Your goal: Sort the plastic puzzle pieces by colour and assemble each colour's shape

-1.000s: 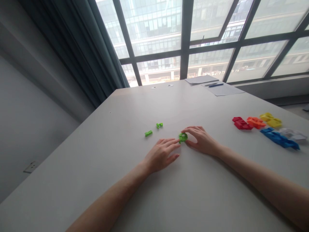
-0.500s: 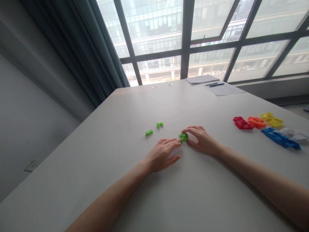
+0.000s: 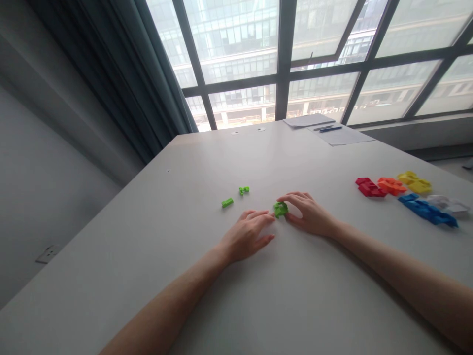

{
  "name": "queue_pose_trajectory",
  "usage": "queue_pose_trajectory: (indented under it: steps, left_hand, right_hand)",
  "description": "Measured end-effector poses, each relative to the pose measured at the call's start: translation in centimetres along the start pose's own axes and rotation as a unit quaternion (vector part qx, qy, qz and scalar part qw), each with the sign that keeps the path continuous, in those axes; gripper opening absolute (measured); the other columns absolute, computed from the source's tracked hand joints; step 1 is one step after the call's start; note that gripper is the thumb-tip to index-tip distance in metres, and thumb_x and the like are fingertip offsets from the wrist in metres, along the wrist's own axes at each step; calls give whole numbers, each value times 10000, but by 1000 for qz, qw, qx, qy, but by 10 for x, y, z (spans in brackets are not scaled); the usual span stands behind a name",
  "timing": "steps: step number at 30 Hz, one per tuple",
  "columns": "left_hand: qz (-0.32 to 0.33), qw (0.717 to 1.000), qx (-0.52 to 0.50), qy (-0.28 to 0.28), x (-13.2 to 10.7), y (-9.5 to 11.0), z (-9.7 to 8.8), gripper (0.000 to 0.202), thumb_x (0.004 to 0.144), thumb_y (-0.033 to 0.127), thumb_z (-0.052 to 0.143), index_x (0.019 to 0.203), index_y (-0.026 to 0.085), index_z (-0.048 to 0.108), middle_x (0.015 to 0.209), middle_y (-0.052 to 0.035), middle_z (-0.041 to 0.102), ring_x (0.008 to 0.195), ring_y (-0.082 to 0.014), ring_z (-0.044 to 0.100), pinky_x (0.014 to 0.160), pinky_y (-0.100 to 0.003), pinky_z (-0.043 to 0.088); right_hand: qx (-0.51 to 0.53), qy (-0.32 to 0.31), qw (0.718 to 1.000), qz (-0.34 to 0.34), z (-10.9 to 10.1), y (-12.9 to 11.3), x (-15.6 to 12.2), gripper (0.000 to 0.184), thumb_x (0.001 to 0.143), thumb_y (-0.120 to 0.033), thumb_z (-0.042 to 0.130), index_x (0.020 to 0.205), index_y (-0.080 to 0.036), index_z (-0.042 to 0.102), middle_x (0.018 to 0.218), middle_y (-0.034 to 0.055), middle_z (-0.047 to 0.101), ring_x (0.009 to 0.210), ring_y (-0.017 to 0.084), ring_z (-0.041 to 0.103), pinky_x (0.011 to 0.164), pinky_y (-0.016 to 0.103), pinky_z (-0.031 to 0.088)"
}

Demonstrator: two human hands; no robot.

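A small bright green plastic puzzle piece (image 3: 280,209) lies on the white table, and its exact shape is partly covered by fingers. My right hand (image 3: 308,213) curves around its right side, with thumb and fingertips closed on it. My left hand (image 3: 249,234) rests just to the left of that piece, palm down, thumb apart from the fingers; its fingertips come close to the piece or touch it, I cannot tell which. Beyond my left hand lie a short green block (image 3: 227,202) and a notched green piece (image 3: 244,190), neither of them touched.
On the right stand groups of red pieces (image 3: 370,188), orange pieces (image 3: 392,186), yellow pieces (image 3: 414,182), blue pieces (image 3: 427,210) and white pieces (image 3: 448,205). Paper sheets (image 3: 343,136) with a pen (image 3: 331,129) lie at the far edge, by the window.
The view has shifted very slightly. My left fingers have drawn back a little from the green piece; my right hand stays in place on it.
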State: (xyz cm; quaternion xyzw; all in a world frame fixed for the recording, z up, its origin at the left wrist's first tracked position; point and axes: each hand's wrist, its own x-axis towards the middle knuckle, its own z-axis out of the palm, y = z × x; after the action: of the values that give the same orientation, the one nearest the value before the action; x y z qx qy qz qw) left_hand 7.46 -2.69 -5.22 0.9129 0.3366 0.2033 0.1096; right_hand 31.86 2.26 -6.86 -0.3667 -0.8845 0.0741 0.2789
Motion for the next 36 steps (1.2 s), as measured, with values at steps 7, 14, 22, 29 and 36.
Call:
queue_pose_trajectory:
  steps: [7,14,22,29,36]
  left_hand:
    - [-3,1000,-6,-2,0,-2,0,280,927,289,523,1189,191,515,1272,-110,619,1285,-229,499,1077,-419,364]
    - [-11,1000,-6,4,0,-4,1,269,935,261,504,1196,199,521,1270,-99,626,1286,-226,498,1076,-424,368]
    - [-8,1000,4,3,1,-4,1,204,935,251,508,1128,208,556,1259,-76,630,1283,-211,495,1073,-410,376]
    - [-7,1000,4,5,1,-2,0,187,940,250,503,1108,211,575,1254,-75,628,1272,-211,499,1065,-412,385]
    - [-15,1000,8,12,1,-3,2,176,937,242,510,1093,214,586,1252,-66,629,1262,-205,506,1064,-397,387]
  right_hand:
    - [-8,1,1000,7,0,1,0,404,811,-174,558,1210,-231,527,1199,76,653,1146,249,555,966,421,399]
    - [-15,4,1000,20,-3,8,-2,445,772,-152,563,1210,-227,539,1194,82,652,1138,254,557,971,429,400]
    - [-20,8,999,40,-5,18,-3,461,748,-140,547,1203,-218,551,1184,90,655,1129,264,563,980,452,405]
    - [1,4,1000,3,-6,14,-2,492,736,-125,544,1215,-234,556,1168,86,661,1100,254,581,963,434,431]
    - [10,-10,1000,-3,-7,13,-3,487,743,-122,542,1215,-238,560,1175,82,654,1103,245,578,971,426,425]
